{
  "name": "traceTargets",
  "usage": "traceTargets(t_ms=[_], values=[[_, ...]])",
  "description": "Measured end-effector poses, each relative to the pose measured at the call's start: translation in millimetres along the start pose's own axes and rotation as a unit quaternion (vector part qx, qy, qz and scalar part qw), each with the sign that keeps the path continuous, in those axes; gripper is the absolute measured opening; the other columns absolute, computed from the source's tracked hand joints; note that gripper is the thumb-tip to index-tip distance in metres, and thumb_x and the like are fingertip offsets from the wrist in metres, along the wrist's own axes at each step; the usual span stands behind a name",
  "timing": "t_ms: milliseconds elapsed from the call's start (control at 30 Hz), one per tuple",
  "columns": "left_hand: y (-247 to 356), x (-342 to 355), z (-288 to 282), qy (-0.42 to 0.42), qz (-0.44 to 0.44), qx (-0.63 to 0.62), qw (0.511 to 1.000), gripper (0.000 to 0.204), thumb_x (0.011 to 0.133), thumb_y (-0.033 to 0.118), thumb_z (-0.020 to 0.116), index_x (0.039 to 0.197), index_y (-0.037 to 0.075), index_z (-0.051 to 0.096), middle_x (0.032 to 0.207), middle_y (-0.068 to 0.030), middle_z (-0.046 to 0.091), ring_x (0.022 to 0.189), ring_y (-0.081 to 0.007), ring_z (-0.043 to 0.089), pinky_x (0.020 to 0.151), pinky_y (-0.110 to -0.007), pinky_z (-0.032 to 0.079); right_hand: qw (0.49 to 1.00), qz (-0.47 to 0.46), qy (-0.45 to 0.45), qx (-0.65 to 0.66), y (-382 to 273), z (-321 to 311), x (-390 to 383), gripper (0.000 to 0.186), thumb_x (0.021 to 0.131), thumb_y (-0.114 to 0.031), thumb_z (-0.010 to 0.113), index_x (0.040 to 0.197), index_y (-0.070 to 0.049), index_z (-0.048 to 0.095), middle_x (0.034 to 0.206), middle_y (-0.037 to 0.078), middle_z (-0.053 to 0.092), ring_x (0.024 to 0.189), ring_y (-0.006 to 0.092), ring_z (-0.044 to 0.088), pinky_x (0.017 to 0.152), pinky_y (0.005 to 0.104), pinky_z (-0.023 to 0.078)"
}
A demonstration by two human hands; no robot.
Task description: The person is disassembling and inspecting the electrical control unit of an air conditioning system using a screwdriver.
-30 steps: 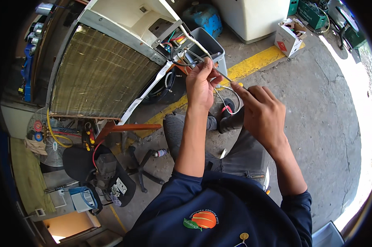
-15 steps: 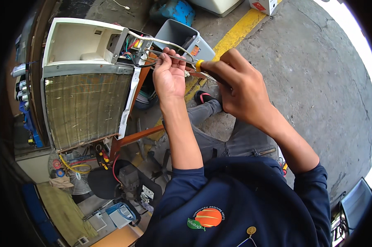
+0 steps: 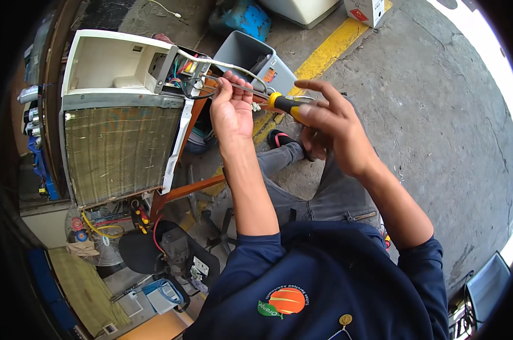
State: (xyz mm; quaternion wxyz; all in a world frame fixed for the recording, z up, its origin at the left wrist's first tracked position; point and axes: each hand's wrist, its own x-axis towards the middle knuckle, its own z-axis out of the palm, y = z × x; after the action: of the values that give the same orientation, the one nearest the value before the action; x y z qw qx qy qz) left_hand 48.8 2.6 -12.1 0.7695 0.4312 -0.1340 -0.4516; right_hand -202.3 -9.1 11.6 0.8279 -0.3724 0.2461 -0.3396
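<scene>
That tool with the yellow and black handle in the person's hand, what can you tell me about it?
The screwdriver has a thick yellow handle with black grip parts, seemingly plastic or rubber, and a thin bare metal shaft. It lies nearly level, its shaft pointing left into the coloured wires at the open end of the white air-conditioner unit. The right hand grips the handle's rear; the left hand is raised just under the shaft. Its tip is hidden.

Grey concrete floor (image 3: 438, 113) is stretching out on the right, cracked and stained, with daylight glaring along its far edge. A yellow painted stripe (image 3: 330, 48) is running diagonally across it. A blue bag (image 3: 242, 17) is sitting up top near a white carton (image 3: 370, 8). Lower left, a small fan (image 3: 95, 235) is lying among clutter.
</scene>
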Motion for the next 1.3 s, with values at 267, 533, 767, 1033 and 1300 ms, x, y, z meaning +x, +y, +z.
traceTargets(t_ms=[267, 533, 767, 1033, 1300], values=[[-5.8, 0.7, 5.1, 0.030, -0.005, -0.032, 0.999, 0.018, 0.107, 0.006, 0.055, 0.122, 0.000, 0.061, 0.100, -0.0072, 0.066, 0.086, -0.0152, 0.063, 0.088, -0.032, 0.056, 0.997, 0.056, 0.032, 0.033, 8.0, 13.0, -2.1, 0.033, 0.089, -0.007, 0.067, 0.121, -0.002, 0.060, 0.093, 0.013, 0.064, 0.062, 0.0181, 0.056, 0.053, 0.0286, 0.042], [-2.4, -4.4, 5.9, 0.009, 0.003, -0.080, 0.997, 0.018, 0.106, 0.008, 0.058, 0.121, -0.001, 0.062, 0.099, -0.0074, 0.067, 0.082, -0.0148, 0.064, 0.083, -0.030, 0.056, 0.989, 0.039, 0.025, -0.141, -0.1, 24.7, -7.0, 0.037, 0.088, -0.002, 0.066, 0.124, 0.003, 0.062, 0.090, 0.016, 0.065, 0.056, 0.0160, 0.049, 0.052, 0.0292, 0.042], [-13.0, -16.3, -2.7, -0.043, -0.006, -0.034, 0.998, 0.015, 0.103, 0.013, 0.066, 0.112, 0.001, 0.065, 0.094, -0.0065, 0.066, 0.084, -0.0147, 0.064, 0.078, -0.027, 0.054, 0.967, 0.160, -0.088, 0.176, -9.2, 14.0, -7.1, 0.032, 0.087, 0.001, 0.064, 0.119, -0.001, 0.067, 0.093, 0.013, 0.063, 0.058, 0.0166, 0.049, 0.052, 0.0289, 0.042], [-15.5, -17.6, 12.2, -0.046, -0.010, -0.114, 0.992, 0.010, 0.102, 0.008, 0.065, 0.109, 0.001, 0.065, 0.096, -0.0072, 0.066, 0.079, -0.0155, 0.064, 0.080, -0.026, 0.055, 0.735, -0.358, 0.104, -0.567, 26.2, 27.4, 0.5, 0.036, 0.084, 0.006, 0.065, 0.117, -0.006, 0.072, 0.099, 0.011, 0.061, 0.069, 0.0182, 0.054, 0.057, 0.0294, 0.043], [-3.9, -21.5, 16.9, -0.005, -0.022, -0.123, 0.992, 0.011, 0.103, 0.003, 0.059, 0.112, -0.001, 0.064, 0.099, -0.0105, 0.066, 0.082, -0.0186, 0.067, 0.079, -0.030, 0.058, 0.986, -0.086, 0.057, -0.129, 20.1, 20.7, 1.0, 0.040, 0.082, 0.007, 0.066, 0.120, -0.004, 0.070, 0.099, 0.011, 0.061, 0.071, 0.0181, 0.055, 0.059, 0.0277, 0.043]])
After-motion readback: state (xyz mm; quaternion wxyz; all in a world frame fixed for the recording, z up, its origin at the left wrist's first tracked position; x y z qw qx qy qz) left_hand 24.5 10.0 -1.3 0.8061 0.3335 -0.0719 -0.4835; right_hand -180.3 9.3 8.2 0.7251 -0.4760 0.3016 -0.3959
